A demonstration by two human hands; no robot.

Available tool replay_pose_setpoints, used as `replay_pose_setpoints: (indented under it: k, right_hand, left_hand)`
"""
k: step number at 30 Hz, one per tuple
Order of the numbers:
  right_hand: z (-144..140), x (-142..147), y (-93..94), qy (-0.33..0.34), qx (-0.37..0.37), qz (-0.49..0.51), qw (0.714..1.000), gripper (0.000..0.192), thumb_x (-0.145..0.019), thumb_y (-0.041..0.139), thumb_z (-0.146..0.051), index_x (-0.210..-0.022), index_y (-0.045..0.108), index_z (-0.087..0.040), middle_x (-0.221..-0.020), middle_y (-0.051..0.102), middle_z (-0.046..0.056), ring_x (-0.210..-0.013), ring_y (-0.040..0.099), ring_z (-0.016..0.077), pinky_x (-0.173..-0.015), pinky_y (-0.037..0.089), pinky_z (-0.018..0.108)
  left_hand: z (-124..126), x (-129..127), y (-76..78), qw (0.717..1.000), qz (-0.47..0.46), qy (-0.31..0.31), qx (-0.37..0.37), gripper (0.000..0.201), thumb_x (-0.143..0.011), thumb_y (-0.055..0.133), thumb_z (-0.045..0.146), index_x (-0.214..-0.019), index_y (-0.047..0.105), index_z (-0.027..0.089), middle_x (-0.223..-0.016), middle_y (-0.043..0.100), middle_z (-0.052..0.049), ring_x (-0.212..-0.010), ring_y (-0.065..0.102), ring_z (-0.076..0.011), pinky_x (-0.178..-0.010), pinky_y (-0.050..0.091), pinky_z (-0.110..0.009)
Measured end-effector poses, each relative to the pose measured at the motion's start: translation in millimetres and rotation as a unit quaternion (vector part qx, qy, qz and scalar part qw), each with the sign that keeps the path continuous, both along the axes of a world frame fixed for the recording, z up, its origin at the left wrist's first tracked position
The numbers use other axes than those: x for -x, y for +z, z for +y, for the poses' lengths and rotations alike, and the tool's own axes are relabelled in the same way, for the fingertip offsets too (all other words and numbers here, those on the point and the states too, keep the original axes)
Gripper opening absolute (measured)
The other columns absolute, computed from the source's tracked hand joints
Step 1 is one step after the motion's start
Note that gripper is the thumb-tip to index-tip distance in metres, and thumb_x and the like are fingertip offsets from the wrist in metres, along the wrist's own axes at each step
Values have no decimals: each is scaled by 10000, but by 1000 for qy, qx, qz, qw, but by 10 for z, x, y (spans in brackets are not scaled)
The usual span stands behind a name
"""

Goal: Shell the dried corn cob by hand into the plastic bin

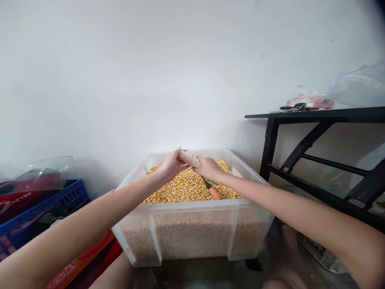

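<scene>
Over the far half of the clear plastic bin (192,230), a stripped corn cob (190,159) was held just above the loose kernels (183,186). Its long axis ran roughly side to side across the view, tilted slightly, the left end a little higher and farther than the right. The left hand (171,165) was closed around the left end of the cob, thumb over the top. The right hand (208,167) was closed on the right end, so both hands were clamped on the same cob, close together, with only a short pale stretch of it showing between them. Neither arm was clearly nearer; the cob lay between the hands, directly ahead of the person at about full reach of both forearms.

Beneath the right wrist, an orange-handled tool (213,191) lay on the kernels, its handle pointing toward the person; the dark working end ran under the hand, and its exact type could not be determined. It did not appear to be gripped.

The bin was filled nearly to its rim. A blue crate (70,196) stood to the left of it, well apart from the hands, and a black metal table (315,120) stood to the right against the white wall, with small items on top.
</scene>
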State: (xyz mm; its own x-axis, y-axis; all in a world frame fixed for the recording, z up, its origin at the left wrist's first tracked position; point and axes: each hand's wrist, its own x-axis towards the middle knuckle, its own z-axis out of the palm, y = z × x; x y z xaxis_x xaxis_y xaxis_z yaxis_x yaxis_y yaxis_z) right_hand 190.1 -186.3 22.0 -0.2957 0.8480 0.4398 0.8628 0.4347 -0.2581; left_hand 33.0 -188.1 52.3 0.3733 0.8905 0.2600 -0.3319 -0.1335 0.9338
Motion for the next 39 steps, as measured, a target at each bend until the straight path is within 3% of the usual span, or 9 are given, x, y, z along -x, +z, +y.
replay_pose_setpoints:
  k: [8,12,17,20,22,26,30,34,39]
  right_hand:
    - [155,-155,-159,26,73,79,994,308,-811,447,-365,-989,513,-123,-891,547,46,-763,529,128,-678,444,320]
    - [222,-150,-244,56,139,100,984,325,-821,419,-396,-938,517,-109,-724,542,8,-563,503,72,-523,440,235]
    - [292,-162,-269,101,166,109,975,370,-825,385,-444,-918,510,-109,-624,502,-20,-457,443,44,-433,397,193]
    - [293,-172,-249,114,151,106,976,400,-813,392,-467,-961,500,-111,-623,500,-20,-442,430,44,-424,391,195]
    - [262,-168,-226,125,124,105,979,432,-809,391,-478,-1042,469,-122,-687,526,-1,-473,454,54,-450,408,211]
    - [160,-141,-181,137,39,98,985,499,-802,434,-425,-1204,332,-148,-940,539,64,-723,535,125,-634,448,302]
    - [91,-111,-181,131,-37,73,988,451,-817,428,-335,-1212,323,-144,-1087,476,97,-949,482,186,-785,401,382]
    - [66,-113,-213,99,-73,47,991,410,-828,409,-343,-1179,364,-137,-1021,497,86,-877,504,174,-754,410,383]
    - [28,-145,-230,84,-82,22,993,429,-831,398,-372,-1190,356,-140,-970,514,75,-809,520,156,-719,425,367]
  left_hand:
    - [166,-378,-51,998,-56,-15,16,121,-751,426,189,-869,401,192,-738,565,-45,-752,586,-178,-756,443,-372]
    - [146,-335,-84,999,-38,-34,2,128,-764,441,191,-887,413,213,-737,572,-21,-779,583,-167,-778,430,-363]
    - [217,-185,-38,996,-6,-87,15,297,-776,399,377,-973,476,169,-836,605,-98,-842,571,-218,-776,423,-388]
    - [267,-144,-46,997,6,-77,18,418,-758,358,504,-933,501,151,-861,609,-120,-864,562,-231,-778,422,-387]
    - [272,-139,-68,998,9,-61,6,394,-747,390,508,-897,501,161,-859,614,-111,-862,560,-223,-786,419,-379]
    - [251,-121,-111,1000,13,-20,-17,289,-733,480,422,-881,480,174,-852,615,-92,-839,560,-201,-781,409,-341]
    - [250,-94,-133,1000,-5,2,-2,235,-737,470,364,-867,444,169,-847,605,-96,-803,556,-188,-774,400,-337]
    - [188,-102,-123,999,-40,-13,-3,195,-727,461,262,-888,383,183,-854,593,-91,-811,559,-187,-790,393,-348]
    - [12,-91,-86,996,-68,-62,-22,292,-703,465,157,-955,335,226,-912,577,-70,-877,552,-185,-790,386,-342]
